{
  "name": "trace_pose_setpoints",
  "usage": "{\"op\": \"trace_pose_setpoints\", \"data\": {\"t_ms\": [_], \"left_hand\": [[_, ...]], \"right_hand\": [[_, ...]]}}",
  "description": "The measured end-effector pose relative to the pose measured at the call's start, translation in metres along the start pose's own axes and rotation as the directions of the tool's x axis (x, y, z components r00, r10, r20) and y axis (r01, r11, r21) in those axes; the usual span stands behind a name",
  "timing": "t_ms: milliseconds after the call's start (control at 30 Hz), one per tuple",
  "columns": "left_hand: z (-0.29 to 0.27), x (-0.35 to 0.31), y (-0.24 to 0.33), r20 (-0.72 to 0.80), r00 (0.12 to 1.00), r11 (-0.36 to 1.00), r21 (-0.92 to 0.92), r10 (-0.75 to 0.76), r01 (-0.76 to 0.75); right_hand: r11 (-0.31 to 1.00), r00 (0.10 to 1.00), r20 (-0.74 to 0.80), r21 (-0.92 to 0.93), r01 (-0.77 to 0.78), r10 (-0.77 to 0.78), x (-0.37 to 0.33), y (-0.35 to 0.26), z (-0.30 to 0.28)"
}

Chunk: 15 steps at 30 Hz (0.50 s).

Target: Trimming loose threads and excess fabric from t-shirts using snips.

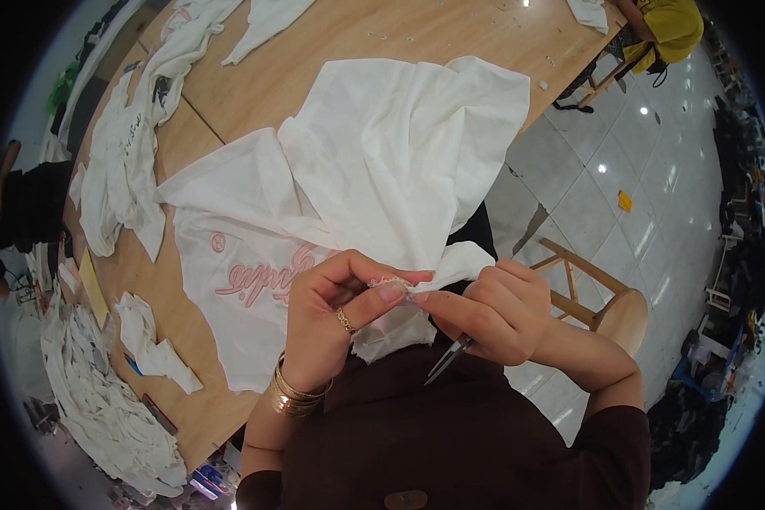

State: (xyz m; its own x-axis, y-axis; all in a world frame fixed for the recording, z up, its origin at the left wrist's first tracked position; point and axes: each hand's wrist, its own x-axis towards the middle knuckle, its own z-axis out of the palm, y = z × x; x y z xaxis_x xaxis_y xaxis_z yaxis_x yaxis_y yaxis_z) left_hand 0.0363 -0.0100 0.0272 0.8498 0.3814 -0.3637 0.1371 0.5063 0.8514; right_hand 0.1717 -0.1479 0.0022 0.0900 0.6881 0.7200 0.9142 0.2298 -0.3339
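A white garment piece with pink embroidered lettering lies spread over the near part of the table and hangs toward my lap. My left hand, wearing a ring and gold bangles, pinches a bunched edge of it between thumb and fingers. Close beside it, my right hand is closed on the same cloth, its fingertips almost meeting the left thumb. Small scissors or thread snips stick out below my right palm, blades pointing down and left; their handle is hidden in the hand.
More white garments lie along the table's left side, with a large white cloth heap at lower left. A wooden stool stands on the tiled floor to the right. A person in yellow sits at the far right; dark clothing piles line the right edge.
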Motion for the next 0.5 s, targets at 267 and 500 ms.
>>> {"op": "trace_pose_setpoints", "data": {"t_ms": [267,500], "left_hand": [[0.001,0.0004,-0.0013,0.003,1.0,1.0,-0.013,-0.001,0.001],[0.0022,0.0,-0.0032,0.027,0.998,0.998,0.033,0.051,-0.052]], "right_hand": [[1.0,0.999,0.025,-0.015,-0.02,0.02,0.0024,0.0004,-0.0016],[0.997,0.997,0.059,-0.037,0.061,-0.059,0.0057,0.0038,-0.0039]]}}
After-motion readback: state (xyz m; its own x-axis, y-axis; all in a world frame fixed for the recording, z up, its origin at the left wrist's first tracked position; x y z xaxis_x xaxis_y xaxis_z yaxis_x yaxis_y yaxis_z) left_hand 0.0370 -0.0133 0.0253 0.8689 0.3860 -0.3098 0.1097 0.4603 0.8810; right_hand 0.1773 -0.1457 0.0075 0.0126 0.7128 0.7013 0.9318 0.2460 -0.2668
